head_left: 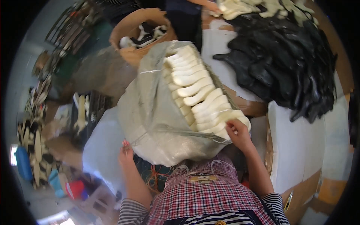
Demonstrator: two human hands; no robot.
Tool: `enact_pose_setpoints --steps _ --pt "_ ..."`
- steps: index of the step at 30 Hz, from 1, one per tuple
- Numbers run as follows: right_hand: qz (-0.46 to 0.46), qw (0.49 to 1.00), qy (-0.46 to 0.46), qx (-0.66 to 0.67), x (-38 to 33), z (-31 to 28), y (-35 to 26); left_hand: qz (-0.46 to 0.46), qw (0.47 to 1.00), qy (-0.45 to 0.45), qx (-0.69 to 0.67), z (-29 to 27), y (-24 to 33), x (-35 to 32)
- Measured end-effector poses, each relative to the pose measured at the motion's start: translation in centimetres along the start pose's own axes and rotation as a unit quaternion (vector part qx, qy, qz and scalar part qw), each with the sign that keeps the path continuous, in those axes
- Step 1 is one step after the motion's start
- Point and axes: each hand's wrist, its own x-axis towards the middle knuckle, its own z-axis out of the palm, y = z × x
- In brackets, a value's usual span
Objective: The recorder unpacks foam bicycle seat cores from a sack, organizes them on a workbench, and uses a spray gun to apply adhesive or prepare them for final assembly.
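A large woven plastic sack stands in front of me, its mouth gaping. Packed inside are two rows of cream, sole-shaped pieces, stacked close together. My right hand is at the near right end of the rows, by the sack's rim and the last cream piece. Its fingers are curled together, and what they grip is too small to make out. My left hand is low beside the sack's left side. Those fingers are closed too, with something thin and reddish at their tips that I cannot make out.
Black, glossy pieces lie heaped on the table at the right, with more cream pieces behind. Another person's hand reaches in there. A round cardboard bin with black and white pieces stands beyond the sack. Orange cords hang below.
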Motion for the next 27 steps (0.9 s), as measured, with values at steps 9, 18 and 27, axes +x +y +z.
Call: enact_pose_setpoints --steps 9,18,27 --pt "-0.485 0.87 -0.092 -0.018 11.2 19.5 -15.6 0.032 0.929 -0.368 0.002 3.4 -1.7 -16.1" --pt "-0.469 0.818 -0.329 -0.051 -3.1 23.2 -10.2 0.171 0.983 -0.053 0.037 -0.5 -5.4 -22.0" --pt "-0.417 0.845 -0.083 -0.325 3.1 22.0 -4.8 0.146 0.986 -0.062 0.04 -5.7 -1.2 -26.1"
